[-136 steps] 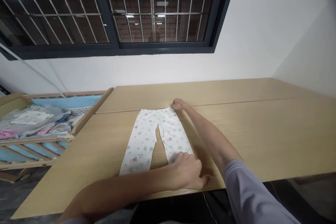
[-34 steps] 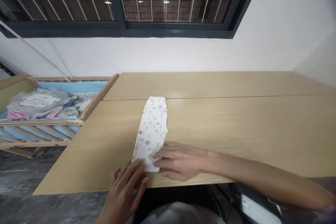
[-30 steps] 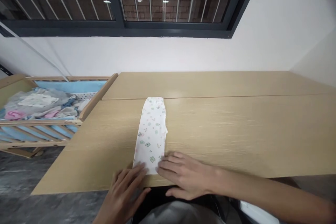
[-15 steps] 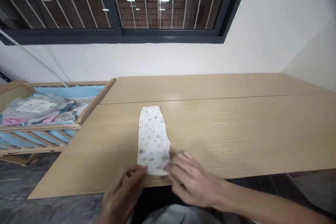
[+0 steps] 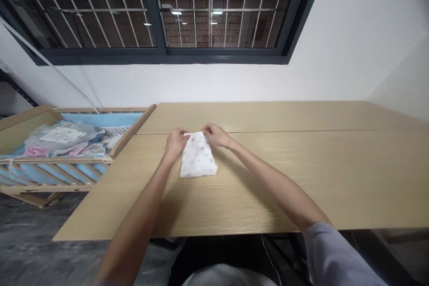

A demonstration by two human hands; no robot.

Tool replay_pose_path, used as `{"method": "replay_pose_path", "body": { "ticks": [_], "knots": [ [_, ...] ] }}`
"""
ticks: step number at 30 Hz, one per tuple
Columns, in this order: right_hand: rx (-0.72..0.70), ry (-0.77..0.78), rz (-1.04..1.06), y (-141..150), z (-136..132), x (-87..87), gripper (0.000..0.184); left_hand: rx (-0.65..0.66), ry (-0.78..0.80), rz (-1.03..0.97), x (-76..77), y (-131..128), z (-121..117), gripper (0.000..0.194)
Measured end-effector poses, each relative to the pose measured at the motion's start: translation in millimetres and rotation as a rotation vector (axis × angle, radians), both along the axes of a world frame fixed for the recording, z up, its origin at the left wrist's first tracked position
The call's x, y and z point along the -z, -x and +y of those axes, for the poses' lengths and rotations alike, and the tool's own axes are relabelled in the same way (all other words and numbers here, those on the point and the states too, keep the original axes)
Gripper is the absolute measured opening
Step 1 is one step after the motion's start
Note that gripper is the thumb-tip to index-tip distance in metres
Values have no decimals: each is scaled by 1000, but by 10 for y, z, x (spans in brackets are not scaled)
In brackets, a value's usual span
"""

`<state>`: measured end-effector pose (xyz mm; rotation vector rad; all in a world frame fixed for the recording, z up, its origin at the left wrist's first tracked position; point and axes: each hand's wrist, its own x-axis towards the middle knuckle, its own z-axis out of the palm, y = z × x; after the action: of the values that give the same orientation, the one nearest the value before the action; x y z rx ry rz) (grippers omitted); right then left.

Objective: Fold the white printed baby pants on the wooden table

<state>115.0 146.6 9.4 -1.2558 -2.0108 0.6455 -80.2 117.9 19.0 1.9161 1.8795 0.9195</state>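
Note:
A pair of white baby trousers [image 5: 198, 158] with a small pastel print lies folded into a short, compact bundle on the light wooden table [image 5: 284, 178]. My left hand [image 5: 176, 141] rests on the bundle's far left corner, its fingers curled over the edge. My right hand [image 5: 213, 135] pinches the far right part of the same edge. Both hands hold the fabric from the far side, and the near half of the bundle lies uncovered. The legs and waistband cannot be told apart in this fold.
A wooden crib [image 5: 67, 156] with blue padding and a heap of mixed baby clothes stands left of the table. A seam crosses the tabletop just behind the bundle. Behind it rises a white wall with a barred window [image 5: 161, 13].
The long folded strip of trousers is now about half as long. Both hands have moved from its near end to its far edge, and the view has tilted slightly.

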Motion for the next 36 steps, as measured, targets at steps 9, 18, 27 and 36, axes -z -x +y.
{"method": "replay_pose_path", "body": {
  "ticks": [9, 18, 27, 36],
  "knots": [
    [69, -11, -134, 96, 534, 664, 15, -31, 125, 142, 419, -42, 477, 25],
    [32, -73, -114, 133, 569, 761, 21, -63, 105, 235, 313, 11, 448, 31],
    [37, -57, -145, 177, 467, 661, 26, -106, 107, 385, 148, -97, 267, 36],
    [-643, -380, -352, 292, -267, 248, 55, 19, -69, 762, 562, -519, -1434, 62]
  ]
}}
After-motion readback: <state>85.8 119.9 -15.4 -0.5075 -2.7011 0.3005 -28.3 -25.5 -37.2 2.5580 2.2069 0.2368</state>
